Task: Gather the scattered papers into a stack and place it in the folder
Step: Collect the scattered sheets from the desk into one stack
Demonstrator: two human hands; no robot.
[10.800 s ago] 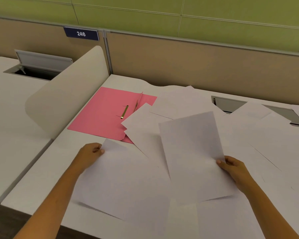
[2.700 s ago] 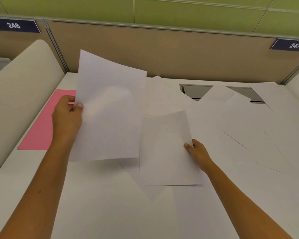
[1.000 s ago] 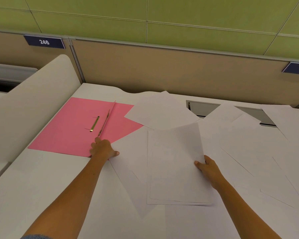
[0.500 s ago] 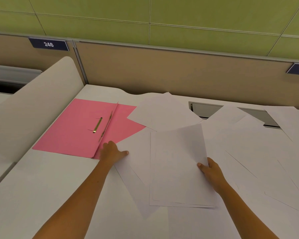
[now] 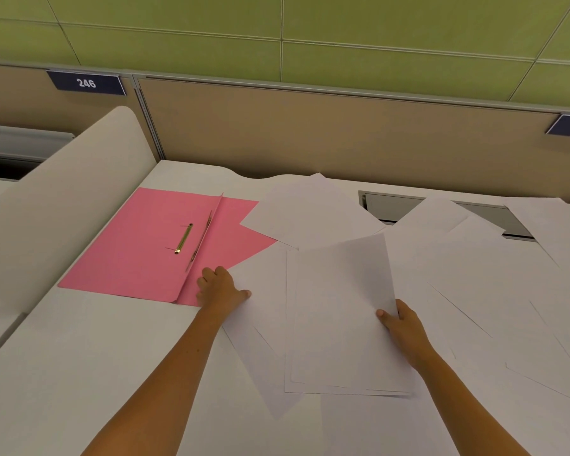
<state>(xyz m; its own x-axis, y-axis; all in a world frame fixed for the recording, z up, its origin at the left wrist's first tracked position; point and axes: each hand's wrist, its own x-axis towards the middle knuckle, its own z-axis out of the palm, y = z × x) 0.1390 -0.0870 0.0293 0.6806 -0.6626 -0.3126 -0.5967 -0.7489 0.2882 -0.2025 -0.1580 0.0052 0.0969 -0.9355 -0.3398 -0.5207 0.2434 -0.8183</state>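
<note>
An open pink folder (image 5: 135, 255) with a brass fastener (image 5: 183, 238) lies flat at the left of the desk. My left hand (image 5: 222, 289) sits at the folder's near right corner, fingers curled on the corner of a white sheet (image 5: 260, 324), thumb on top. A small stack of white sheets (image 5: 339, 317) lies in the middle, its far edge slightly raised. My right hand (image 5: 403, 327) grips the stack's right edge, thumb on top. Another loose sheet (image 5: 306, 212) overlaps the folder's far right corner. Several more sheets (image 5: 507, 291) are spread to the right.
A cream curved divider (image 5: 56, 199) rises along the desk's left side. A tan partition (image 5: 343, 136) closes the back. A grey cable slot (image 5: 392, 207) in the desktop is partly covered by paper. Bare desk (image 5: 96, 357) lies at the near left.
My left hand put its sheets on the middle stack, then came down at the folder's near corner and slid slightly right onto a sheet. My right hand stays on the stack's edge.
</note>
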